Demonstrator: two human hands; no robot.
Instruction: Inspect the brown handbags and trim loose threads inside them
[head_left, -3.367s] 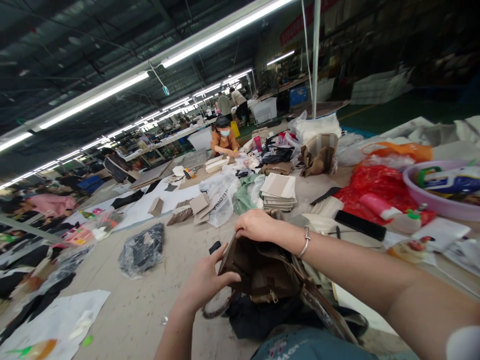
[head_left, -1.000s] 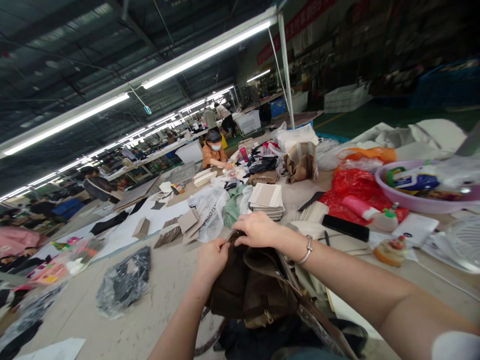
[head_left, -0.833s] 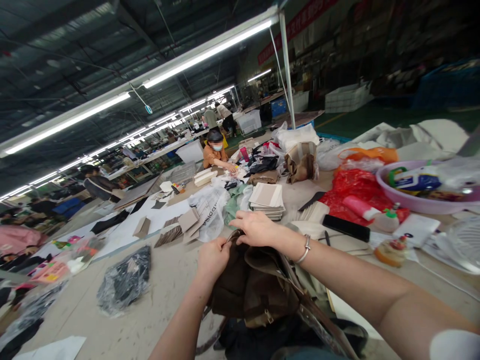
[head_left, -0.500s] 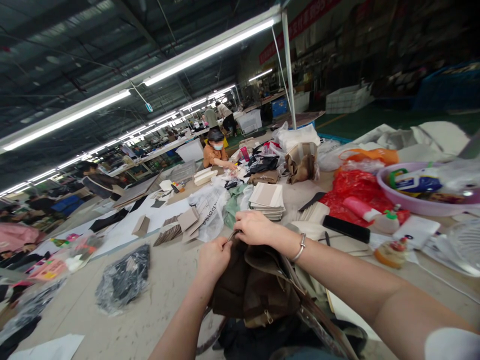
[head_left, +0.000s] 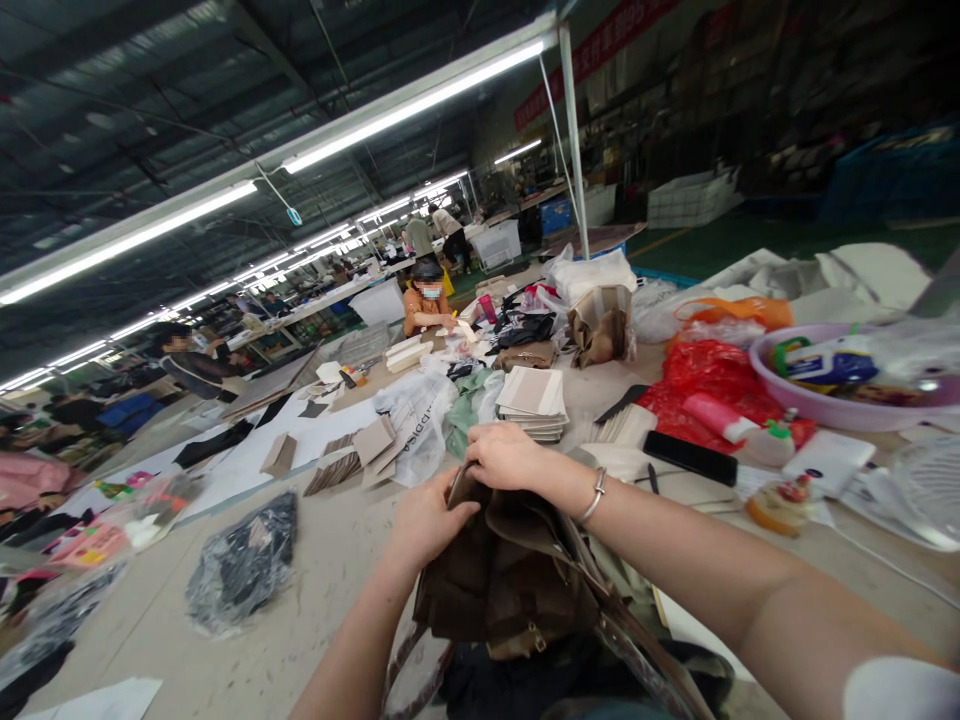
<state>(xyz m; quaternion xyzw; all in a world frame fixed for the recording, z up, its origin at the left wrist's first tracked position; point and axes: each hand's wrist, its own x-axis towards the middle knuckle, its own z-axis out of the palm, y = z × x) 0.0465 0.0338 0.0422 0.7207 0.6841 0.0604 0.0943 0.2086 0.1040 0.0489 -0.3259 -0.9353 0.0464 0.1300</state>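
Head view: by left hand [head_left: 424, 520], fingers slightly parted, rim of brown bag [head_left: 517, 595] is loosely straddled, above dark cloth [head_left: 487, 688] at near side of bench [head_left: 330, 575]. By right hand [head_left: 508, 456], fingers closed, rim is pinched. Slip judged possible if pinch is eased.

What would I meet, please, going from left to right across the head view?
White paper, plastic-wrapped bundle, brown bag, purple basin.
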